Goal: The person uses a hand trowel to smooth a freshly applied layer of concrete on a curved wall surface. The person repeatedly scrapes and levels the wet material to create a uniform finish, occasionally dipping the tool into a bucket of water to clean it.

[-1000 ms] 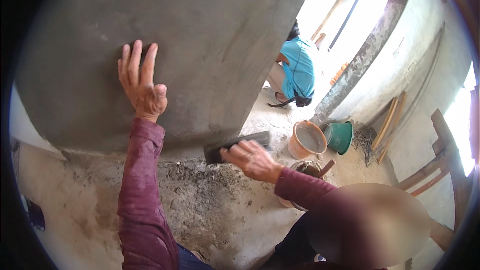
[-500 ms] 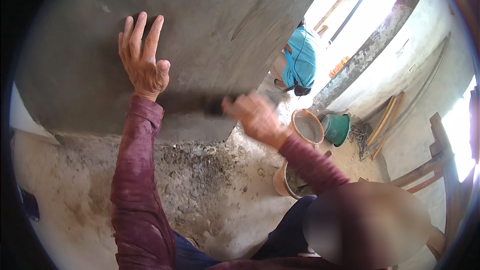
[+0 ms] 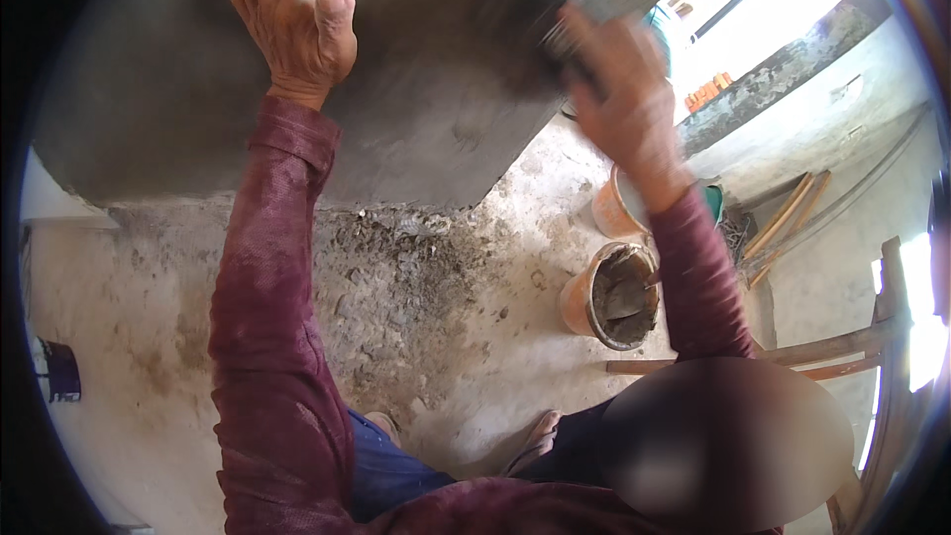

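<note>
My left hand (image 3: 302,25) rests on a broad grey plastered wall (image 3: 416,129) with its fingers stretched out and holding nothing. The fingertips run past the upper edge of the view. Further right, my right hand (image 3: 624,89) is wrapped round the handle of a dark plastering trowel (image 3: 540,25), which lies against the plaster near the wall's right edge. Both the trowel and this hand are smeared by motion, so the blade's shape is unclear. Streaks and swirls mark the grey surface above the trowel.
An orange bucket (image 3: 578,302) holding grey mortar stands below my right arm. Behind it are another orange bucket (image 3: 612,210) and a green one (image 3: 713,198). Crumbled mortar (image 3: 396,267) lies along the wall's foot. Timber framing (image 3: 832,349) stands at right. A co-worker's turquoise clothing (image 3: 661,35) barely shows.
My right hand has swept the trowel up and to the right across the plaster. The view has shifted, and my left hand sits higher in it. The co-worker is now mostly hidden.
</note>
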A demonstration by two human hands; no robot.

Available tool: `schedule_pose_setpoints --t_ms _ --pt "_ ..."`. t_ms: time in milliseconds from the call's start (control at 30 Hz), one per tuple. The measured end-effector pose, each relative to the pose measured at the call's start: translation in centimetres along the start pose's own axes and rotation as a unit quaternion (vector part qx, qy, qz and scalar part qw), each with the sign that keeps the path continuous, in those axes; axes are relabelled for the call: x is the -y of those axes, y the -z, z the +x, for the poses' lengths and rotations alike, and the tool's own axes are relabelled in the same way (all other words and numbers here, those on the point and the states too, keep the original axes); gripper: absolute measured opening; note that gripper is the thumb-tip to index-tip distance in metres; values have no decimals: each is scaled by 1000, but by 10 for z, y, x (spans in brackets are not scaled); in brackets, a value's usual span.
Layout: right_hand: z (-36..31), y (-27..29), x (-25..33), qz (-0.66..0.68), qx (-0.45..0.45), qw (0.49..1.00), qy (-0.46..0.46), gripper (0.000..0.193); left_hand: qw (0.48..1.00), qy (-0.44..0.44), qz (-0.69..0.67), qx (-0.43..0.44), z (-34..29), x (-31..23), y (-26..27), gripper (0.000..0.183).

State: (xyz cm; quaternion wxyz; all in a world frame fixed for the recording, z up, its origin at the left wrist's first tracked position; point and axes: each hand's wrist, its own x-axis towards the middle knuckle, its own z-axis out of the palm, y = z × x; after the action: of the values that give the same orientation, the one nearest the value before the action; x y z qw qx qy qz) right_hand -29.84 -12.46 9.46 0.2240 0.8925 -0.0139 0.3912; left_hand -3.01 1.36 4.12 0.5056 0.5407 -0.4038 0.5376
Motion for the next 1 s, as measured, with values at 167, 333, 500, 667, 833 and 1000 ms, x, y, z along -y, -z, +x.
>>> schedule_pose_setpoints --t_ms 167,333,500,667,833,1000 --pt "-162 -110 96 56 205 977 -6 62 998 -48 -15 -47 -6 11 -14 94" --pt "-180 -84 101 95 123 987 -33 62 995 -56 3 -76 -2 10 -19 89" --pt "-93 -36 41 22 10 995 -101 64 992 -50 39 -108 1 7 -30 81" --pt "-152 -89 73 19 234 972 11 59 993 -32 27 -114 -1 1 -36 79" --pt "-169 -62 85 136 181 972 -57 57 993 -19 23 -116 -2 0 -34 80" --pt "-65 -1 -4 -13 -65 995 -72 65 992 -38 25 -116 -3 6 -33 76"
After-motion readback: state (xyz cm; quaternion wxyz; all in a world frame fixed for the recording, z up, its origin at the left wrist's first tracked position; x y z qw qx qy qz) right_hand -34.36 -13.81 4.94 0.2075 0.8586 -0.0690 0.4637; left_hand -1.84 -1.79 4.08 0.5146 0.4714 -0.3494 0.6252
